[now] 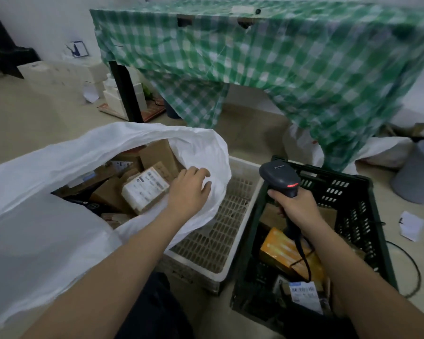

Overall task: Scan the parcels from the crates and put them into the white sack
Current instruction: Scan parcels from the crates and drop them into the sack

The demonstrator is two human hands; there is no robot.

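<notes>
The white sack [42,182] stands open at the left, with several cardboard parcels inside. My left hand [187,192] hovers over the sack's mouth with relaxed fingers, just right of a labelled parcel [145,190] lying on top; it holds nothing. My right hand [295,204] grips the handle of a dark barcode scanner [280,178] above the black crate [353,192]. In that crate lie an orange parcel [283,250] and a parcel with a white label [304,293]. Between sack and black crate sits a white crate [220,231], partly covered by the sack's edge.
A table draped with a green checked cloth [267,64] stands behind the crates. A grey bucket [416,177] is at the right, a scrap of paper [411,225] and the scanner's cable [411,272] on the floor beside the black crate. White foam blocks [66,74] lie at the back left.
</notes>
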